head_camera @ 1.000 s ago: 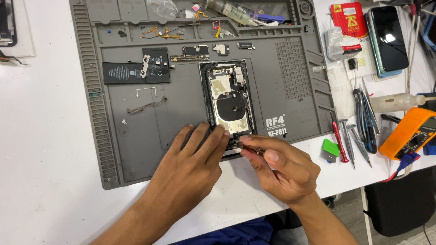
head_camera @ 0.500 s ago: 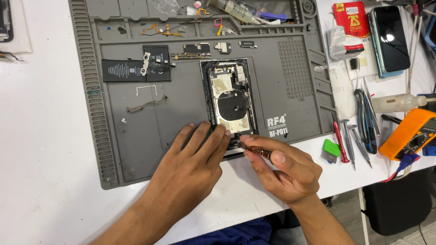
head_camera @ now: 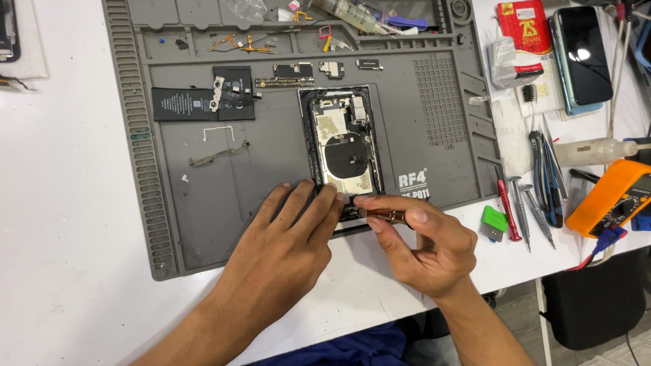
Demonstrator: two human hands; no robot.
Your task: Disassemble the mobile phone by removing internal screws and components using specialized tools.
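Fingers (head_camera: 306, 203) of the left hand (head_camera: 281, 254) lie flat and close together, pressing the near end of the opened phone (head_camera: 344, 152). Right hand (head_camera: 427, 247) pinches a copper-coloured screwdriver (head_camera: 386, 215) at that same end. Beyond the phone, on the grey mat (head_camera: 203, 203), lies a black battery (head_camera: 180, 104).

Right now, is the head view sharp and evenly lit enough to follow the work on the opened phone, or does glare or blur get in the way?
Head view: sharp, evenly lit, with soft shadows under the left hand and right hand; the opened phone shows mild sheen on its metal plates; a bright glare spot sits on the intact phone's screen; the screwdriver tip is hidden by fingers.
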